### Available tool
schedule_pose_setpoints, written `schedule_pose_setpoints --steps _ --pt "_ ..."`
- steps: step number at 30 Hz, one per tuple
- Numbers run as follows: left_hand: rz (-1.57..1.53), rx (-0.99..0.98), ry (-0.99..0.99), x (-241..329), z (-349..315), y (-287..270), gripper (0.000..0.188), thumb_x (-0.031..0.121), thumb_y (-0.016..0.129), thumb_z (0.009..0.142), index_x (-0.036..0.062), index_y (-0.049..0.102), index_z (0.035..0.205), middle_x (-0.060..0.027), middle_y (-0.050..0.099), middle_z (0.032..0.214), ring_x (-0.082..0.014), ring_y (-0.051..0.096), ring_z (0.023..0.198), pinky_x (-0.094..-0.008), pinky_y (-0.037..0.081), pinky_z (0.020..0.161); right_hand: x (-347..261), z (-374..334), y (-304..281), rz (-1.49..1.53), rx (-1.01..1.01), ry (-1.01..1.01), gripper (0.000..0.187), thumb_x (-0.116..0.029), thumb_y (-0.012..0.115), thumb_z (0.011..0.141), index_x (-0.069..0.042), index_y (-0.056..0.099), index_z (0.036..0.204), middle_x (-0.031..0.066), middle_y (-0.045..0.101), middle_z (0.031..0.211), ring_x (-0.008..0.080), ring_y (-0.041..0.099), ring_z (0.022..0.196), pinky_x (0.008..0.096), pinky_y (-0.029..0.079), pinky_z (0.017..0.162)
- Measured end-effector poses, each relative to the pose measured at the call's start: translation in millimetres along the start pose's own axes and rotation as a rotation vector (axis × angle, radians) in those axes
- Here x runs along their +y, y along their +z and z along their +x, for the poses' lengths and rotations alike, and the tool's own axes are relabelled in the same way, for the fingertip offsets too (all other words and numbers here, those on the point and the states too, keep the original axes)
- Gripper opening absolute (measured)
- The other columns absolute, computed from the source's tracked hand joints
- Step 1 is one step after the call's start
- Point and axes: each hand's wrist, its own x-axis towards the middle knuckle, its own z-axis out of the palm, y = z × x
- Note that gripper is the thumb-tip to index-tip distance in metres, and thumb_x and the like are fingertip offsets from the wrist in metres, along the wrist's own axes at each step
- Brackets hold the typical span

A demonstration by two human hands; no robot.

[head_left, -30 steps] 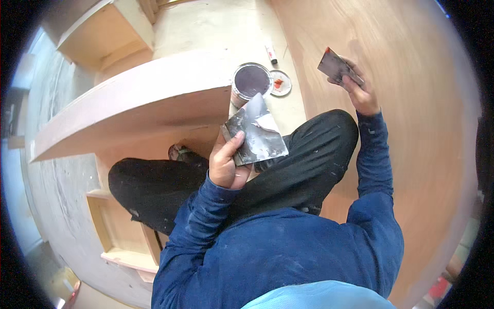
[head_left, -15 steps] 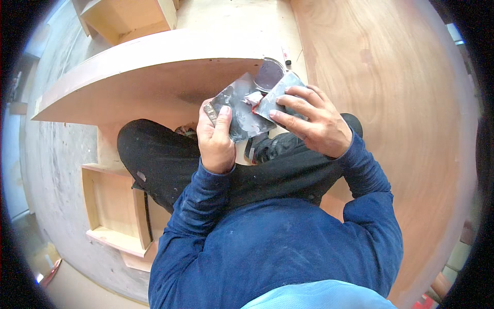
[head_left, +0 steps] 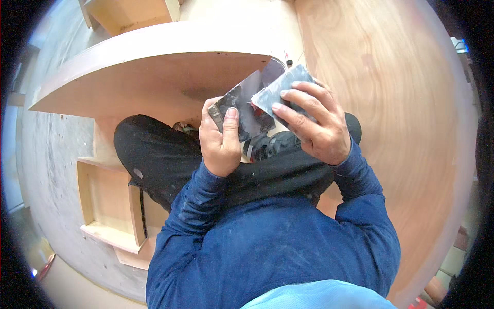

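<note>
My left hand (head_left: 221,141) grips a flat putty scraper (head_left: 237,110), thumb on top and fingers underneath. Its metal face is smeared with dark and pale grey filler. My right hand (head_left: 321,126) holds a second flat scraper (head_left: 285,88), fingers spread across its grey-blue face and the thumb hidden. That scraper's near-left edge overlaps or meets the left one; whether they touch, I cannot tell. A little red paste (head_left: 256,107) shows at this edge. Just beyond the scrapers a round tin lid or dish (head_left: 271,72) with greyish content is partly covered.
A curved wooden panel (head_left: 149,77) arches ahead on the left. Wooden box frames stand at the left (head_left: 109,203) and far left (head_left: 131,15). A large wood sheet (head_left: 391,134) lies to the right. A marker pen (head_left: 288,59) lies beyond the scrapers. My crossed legs (head_left: 159,149) are beneath my hands.
The pale lump of filler on the left scraper no longer shows as a lump; a smoother grey smear is there. The right scraper has shifted slightly up and right, its angle changed.
</note>
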Motion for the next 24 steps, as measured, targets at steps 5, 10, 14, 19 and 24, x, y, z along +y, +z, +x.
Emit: schedule_pose_setpoints --steps 5,10,14,19,24 --pt "-0.048 -0.002 0.018 -4.6 1.7 -0.2 0.016 0.005 0.050 0.100 -0.0015 0.051 0.114 -0.0069 0.064 0.098 -0.0104 0.059 0.088 -0.0254 0.048 0.081 -3.1 -2.6 0.8 0.066 -0.023 0.039 0.039 0.000 0.073 0.066 -0.010 0.074 0.104 0.0097 0.067 0.111 0.0313 0.061 0.109 0.0481 0.049 0.095" --pt "-0.241 -0.008 -0.135 -3.0 7.1 -3.4 0.017 0.005 0.049 0.100 -0.0013 0.051 0.115 -0.0079 0.063 0.102 -0.0115 0.058 0.093 -0.0265 0.048 0.085 -3.2 -5.3 9.4 0.109 -0.095 0.121 0.040 0.005 0.071 0.066 -0.008 0.074 0.104 0.0115 0.067 0.111 0.0336 0.060 0.109 0.0445 0.050 0.094" --pt "-0.647 -0.009 -0.293 4.4 8.3 -5.0 0.019 0.002 0.047 0.099 -0.0009 0.052 0.117 -0.0090 0.063 0.104 -0.0125 0.059 0.093 -0.0270 0.049 0.087 -5.9 -9.2 8.8 0.105 0.042 0.104 0.042 0.006 0.073 0.063 -0.008 0.075 0.103 0.0116 0.067 0.110 0.0342 0.060 0.107 0.0451 0.050 0.093" --pt "-0.076 -0.025 0.026 3.6 -0.5 -6.8 0.018 0.004 0.048 0.100 -0.0013 0.051 0.117 -0.0075 0.063 0.102 -0.0106 0.058 0.093 -0.0260 0.049 0.084 -10.3 -8.8 9.6 0.023 0.002 0.095 0.041 0.004 0.073 0.063 -0.007 0.075 0.102 0.0114 0.067 0.110 0.0341 0.061 0.105 0.0441 0.051 0.092" --pt "-0.234 -0.064 -0.039 8.9 -3.6 -2.3 0.019 0.004 0.047 0.100 -0.0023 0.051 0.117 -0.0078 0.064 0.104 -0.0106 0.059 0.092 -0.0259 0.049 0.083 -18.0 -11.8 5.8 0.127 0.179 0.103 0.045 0.009 0.070 0.066 -0.007 0.072 0.109 0.0131 0.066 0.113 0.0350 0.059 0.110 0.0431 0.050 0.094"
